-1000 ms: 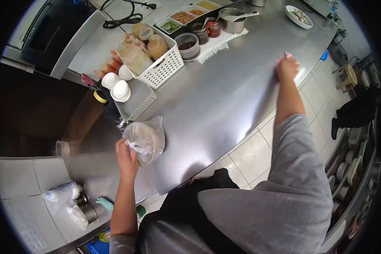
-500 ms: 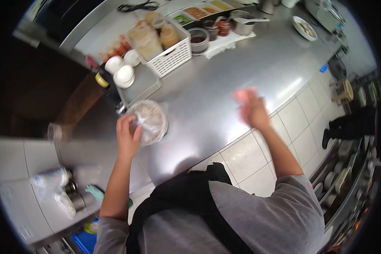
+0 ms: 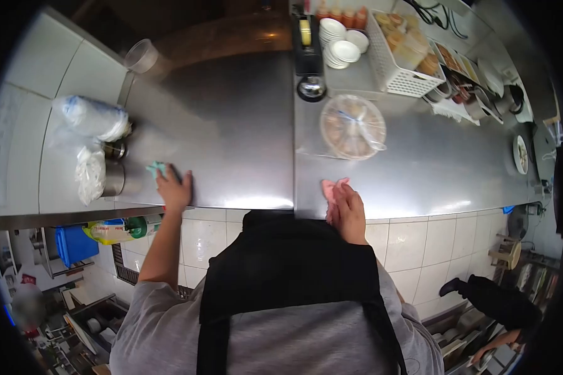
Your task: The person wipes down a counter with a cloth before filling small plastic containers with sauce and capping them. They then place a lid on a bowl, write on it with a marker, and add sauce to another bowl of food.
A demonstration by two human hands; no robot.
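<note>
A: Which step is this, would you say?

B: Wiping down, by the look of it. The right hand lies flat at the near edge of the steel tabletop, fingers pressed on a pink cloth — holding it down rather than gripping it. The left hand rests at the same edge, its fingertips on a small teal cloth; whether it pinches that cloth or only touches it, I cannot tell.

A: And the bagged food?

B: The clear bag over a round container sits free on the tabletop, at about twelve o'clock from the right hand and well apart from it. Neither hand touches it. A white basket of bottles stands beyond it at one o'clock, with stacked white bowls at twelve.

A: So what does a next move call for?

B: My judgement — a flat, even sweep of the pink cloth across the open steel, steering round the bag so it isn't dragged or nudged.
</note>
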